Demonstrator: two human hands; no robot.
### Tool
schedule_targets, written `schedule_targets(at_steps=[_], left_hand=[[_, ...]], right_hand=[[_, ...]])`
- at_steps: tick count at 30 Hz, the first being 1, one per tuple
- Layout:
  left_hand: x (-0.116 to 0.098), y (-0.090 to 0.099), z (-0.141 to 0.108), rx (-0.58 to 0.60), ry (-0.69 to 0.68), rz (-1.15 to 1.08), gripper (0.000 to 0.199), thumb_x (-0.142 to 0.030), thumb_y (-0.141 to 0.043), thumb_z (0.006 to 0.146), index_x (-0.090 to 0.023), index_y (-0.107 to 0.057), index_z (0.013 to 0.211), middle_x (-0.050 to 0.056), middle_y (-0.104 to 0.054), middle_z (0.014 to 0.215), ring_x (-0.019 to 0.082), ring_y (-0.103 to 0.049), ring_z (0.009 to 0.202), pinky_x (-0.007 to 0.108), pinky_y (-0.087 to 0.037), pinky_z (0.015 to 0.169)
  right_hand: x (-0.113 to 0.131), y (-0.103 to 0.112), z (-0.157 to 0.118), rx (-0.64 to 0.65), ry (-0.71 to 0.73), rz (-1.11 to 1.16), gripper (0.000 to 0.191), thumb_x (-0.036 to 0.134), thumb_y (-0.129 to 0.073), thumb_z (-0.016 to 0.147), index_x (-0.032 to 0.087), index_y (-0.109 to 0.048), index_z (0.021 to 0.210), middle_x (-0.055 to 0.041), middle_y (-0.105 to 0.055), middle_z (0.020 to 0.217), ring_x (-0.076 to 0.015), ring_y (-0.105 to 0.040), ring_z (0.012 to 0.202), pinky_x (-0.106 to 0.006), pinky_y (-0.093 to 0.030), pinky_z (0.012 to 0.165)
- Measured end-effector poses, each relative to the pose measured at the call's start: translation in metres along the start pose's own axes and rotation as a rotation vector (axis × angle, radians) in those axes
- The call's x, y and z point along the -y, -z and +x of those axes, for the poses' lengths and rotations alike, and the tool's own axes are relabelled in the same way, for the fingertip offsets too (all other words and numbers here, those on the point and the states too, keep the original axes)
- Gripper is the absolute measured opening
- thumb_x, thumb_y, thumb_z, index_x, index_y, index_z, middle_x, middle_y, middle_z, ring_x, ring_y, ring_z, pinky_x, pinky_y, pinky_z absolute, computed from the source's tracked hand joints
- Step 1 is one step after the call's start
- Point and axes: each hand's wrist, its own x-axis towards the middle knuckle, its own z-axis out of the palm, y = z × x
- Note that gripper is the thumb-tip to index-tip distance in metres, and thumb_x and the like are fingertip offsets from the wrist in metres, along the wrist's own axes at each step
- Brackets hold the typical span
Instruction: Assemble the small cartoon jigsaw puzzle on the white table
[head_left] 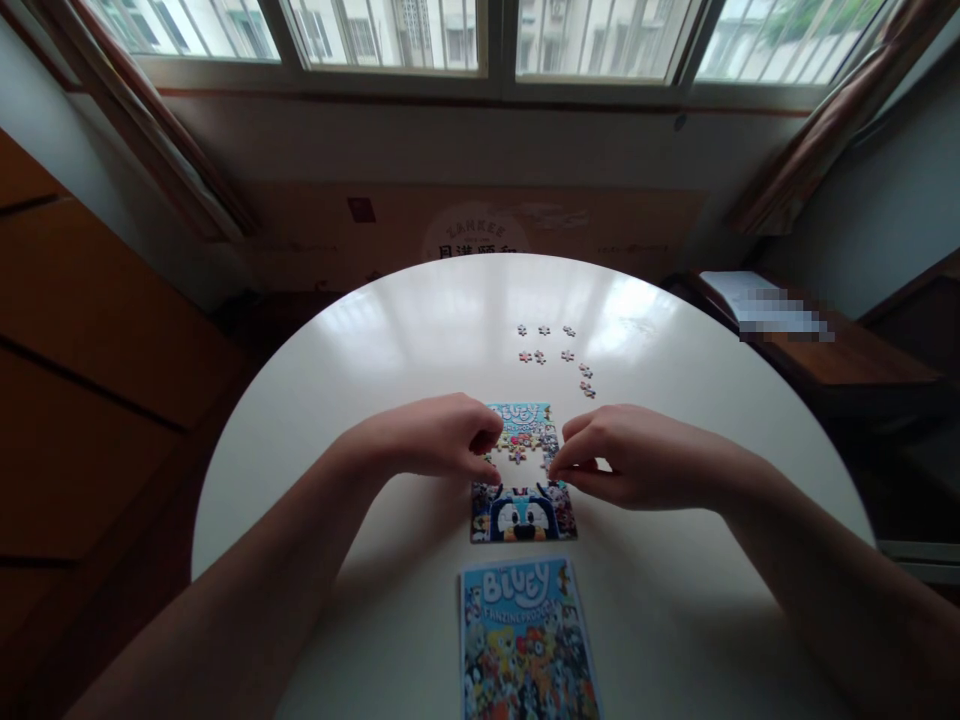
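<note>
A partly assembled jigsaw puzzle (525, 512) lies flat on the white table, with a gap across its middle. Its top shows "Bluey" lettering and its bottom a blue dog's face. One puzzle piece (517, 455) juts into the gap from the upper section. At the left edge rests my left hand (446, 437), fingers curled and thumb apart from them, with nothing visible between. My right hand (637, 455) pinches at the right edge, on what looks like a puzzle piece mostly hidden by the fingertips.
Several loose puzzle pieces (568, 356) lie beyond the puzzle, toward the right. A "Bluey" picture sheet (525, 640) lies nearest me on the round white table (300, 450). Papers (757, 300) sit on a brown wooden surface (847, 350) at right. Windows are behind.
</note>
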Motion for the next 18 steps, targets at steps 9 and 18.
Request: schedule_targets(at_steps=[9,18], left_hand=[[-0.001,-0.006,0.006,-0.011,-0.013,0.032,0.033,-0.036,-0.073,0.074,-0.02,-0.046,0.063,-0.003,-0.049,0.06,0.011,-0.04,0.054,0.029,-0.026,0.051],[-0.001,-0.011,0.011,-0.043,-0.076,-0.014,0.028,-0.025,-0.069,0.07,-0.021,-0.043,0.06,-0.004,-0.045,0.056,0.012,-0.037,0.052,0.03,-0.025,0.051]], right_hand=[[0.003,-0.005,0.005,0.066,0.047,-0.021,0.023,0.018,-0.059,0.089,0.026,-0.079,0.097,-0.0014,-0.073,0.085,-0.0123,-0.06,0.071,-0.026,-0.036,0.063],[0.003,-0.008,0.004,0.085,0.03,-0.028,0.024,0.015,-0.056,0.088,0.024,-0.077,0.094,-0.0024,-0.074,0.088,-0.0136,-0.061,0.071,-0.026,-0.037,0.064]])
